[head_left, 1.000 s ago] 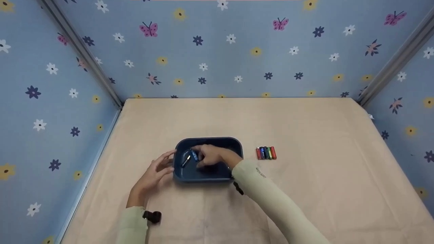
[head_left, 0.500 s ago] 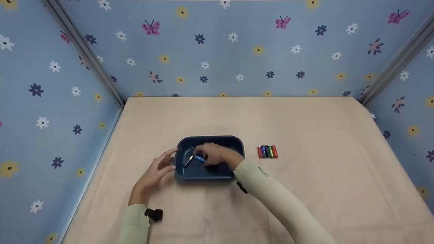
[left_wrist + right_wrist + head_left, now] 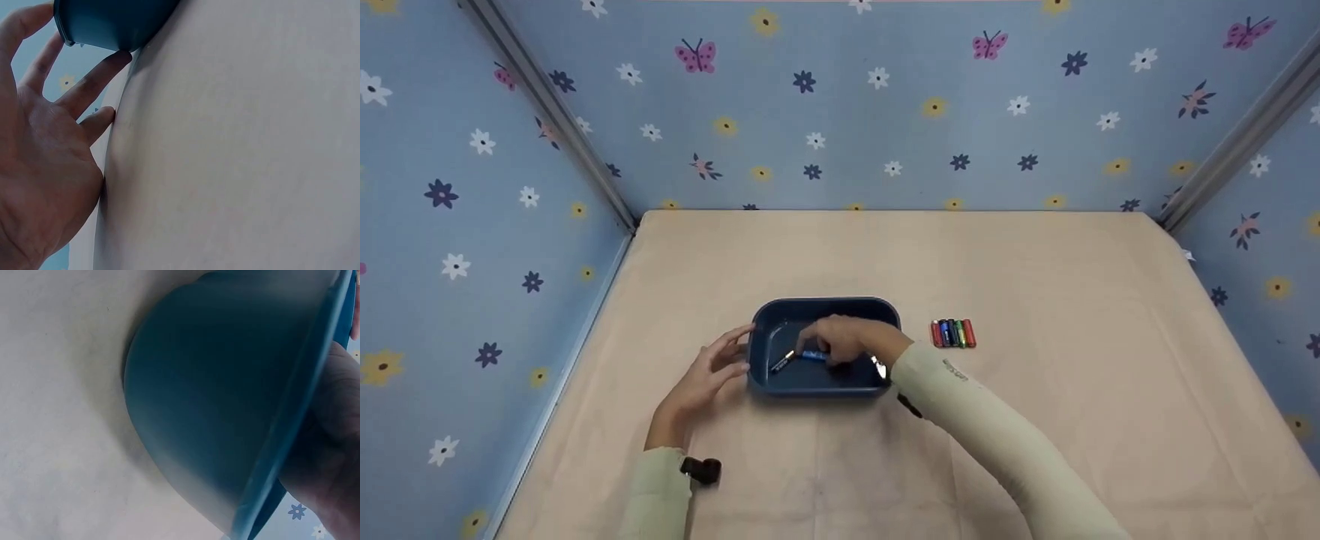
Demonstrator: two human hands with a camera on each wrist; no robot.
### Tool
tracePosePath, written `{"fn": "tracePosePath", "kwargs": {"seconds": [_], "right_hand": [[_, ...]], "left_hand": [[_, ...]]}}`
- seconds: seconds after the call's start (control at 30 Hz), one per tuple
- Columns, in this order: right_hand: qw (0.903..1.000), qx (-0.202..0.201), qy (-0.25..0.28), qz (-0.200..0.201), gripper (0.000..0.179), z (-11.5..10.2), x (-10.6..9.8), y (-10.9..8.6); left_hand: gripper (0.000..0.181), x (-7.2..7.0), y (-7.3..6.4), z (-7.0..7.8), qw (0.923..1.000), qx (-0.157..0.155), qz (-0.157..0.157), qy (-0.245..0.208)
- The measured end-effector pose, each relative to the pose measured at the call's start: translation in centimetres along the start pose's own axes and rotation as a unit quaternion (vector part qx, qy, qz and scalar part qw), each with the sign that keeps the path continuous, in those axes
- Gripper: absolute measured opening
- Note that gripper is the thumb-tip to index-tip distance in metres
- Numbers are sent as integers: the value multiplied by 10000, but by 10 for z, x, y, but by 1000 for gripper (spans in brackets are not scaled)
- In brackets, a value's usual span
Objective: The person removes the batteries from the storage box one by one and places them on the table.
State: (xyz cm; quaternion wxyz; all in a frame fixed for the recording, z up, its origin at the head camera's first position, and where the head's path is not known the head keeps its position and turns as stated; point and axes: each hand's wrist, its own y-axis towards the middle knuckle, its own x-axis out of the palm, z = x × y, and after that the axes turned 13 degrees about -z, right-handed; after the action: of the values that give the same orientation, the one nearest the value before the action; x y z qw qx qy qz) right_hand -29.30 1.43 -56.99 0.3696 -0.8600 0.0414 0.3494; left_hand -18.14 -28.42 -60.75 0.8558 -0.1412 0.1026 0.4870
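A dark blue plastic basin [image 3: 825,392] stands on the cloth-covered table. My left hand [image 3: 701,382] rests fingertips against the outside of its left wall; the left wrist view shows those fingers spread on the basin's side [image 3: 107,28]. Over the rim reaches my right hand [image 3: 840,339], fingers bent down close to a blue battery [image 3: 813,355] on the basin floor. Whether they pinch it is hidden. Just left of it lies a black battery with a copper end [image 3: 783,362]. In the right wrist view the basin wall [image 3: 219,394] covers most of the right hand [image 3: 337,439].
Right of the basin, several red, blue, dark and green batteries [image 3: 952,333] lie side by side in a row. Blue flowered panels [image 3: 847,105] enclose the table [image 3: 1072,375] at the back and sides. A bright patch [image 3: 879,367] shows inside the basin's right end.
My right hand has shifted slightly right and down inside the basin. The blue battery has turned from steep to nearly level and moved right. The black battery has moved slightly right. My left hand stays put.
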Motion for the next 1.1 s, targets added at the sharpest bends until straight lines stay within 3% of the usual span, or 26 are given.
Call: {"fn": "tracePosePath", "kwargs": {"seconds": [0.23,0.6,0.83,1.1], "right_hand": [[9999,-5,91,70,54,-4,-1,-4],[9979,-271,528,273,52,-18,-15,-34],[9973,-468,411,382,52,-15,-7,-42],[9921,-888,537,710,52,-11,2,-54]], "left_hand": [[64,0,-2,1,10000,36,7,21],[65,-1,-1,1,9998,179,-72,-16],[65,-1,0,1,10000,27,-39,-73],[65,-1,-2,-1,9999,99,-35,-105]]}}
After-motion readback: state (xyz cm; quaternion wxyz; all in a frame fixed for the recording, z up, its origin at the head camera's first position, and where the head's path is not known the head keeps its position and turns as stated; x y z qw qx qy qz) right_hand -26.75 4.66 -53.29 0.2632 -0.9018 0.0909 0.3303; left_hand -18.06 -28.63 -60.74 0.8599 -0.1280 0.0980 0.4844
